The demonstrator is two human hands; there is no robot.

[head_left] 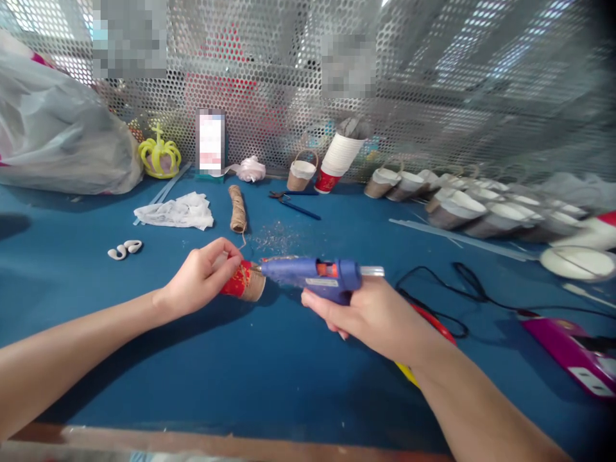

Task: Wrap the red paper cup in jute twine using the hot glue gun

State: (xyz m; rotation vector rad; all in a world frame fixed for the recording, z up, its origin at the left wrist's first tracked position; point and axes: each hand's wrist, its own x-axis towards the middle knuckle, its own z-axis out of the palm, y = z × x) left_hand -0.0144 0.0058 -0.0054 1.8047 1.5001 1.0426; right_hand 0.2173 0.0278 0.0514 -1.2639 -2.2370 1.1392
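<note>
My left hand (205, 273) is closed on a red paper cup (234, 282) lying on its side, its rim end hidden by the fingers. Brown twine (253, 287) is wound round the lower part of the cup. From there a strand runs back to a spool of twine (237, 208). My right hand (353, 314) grips a blue hot glue gun (308, 274) with a clear glue stick (372, 271) poking out of its back. The gun's nozzle points left and meets, or nearly meets, the cup; I cannot tell which.
Blue-handled pliers (301, 206), white cloth (178, 212) and a stack of paper cups (342, 154) lie or stand behind. Several twine-wrapped cups (457, 210) fill the right back. A black cord (469, 282) and purple power strip (568, 350) lie at right. A plastic bag (62, 128) stands left.
</note>
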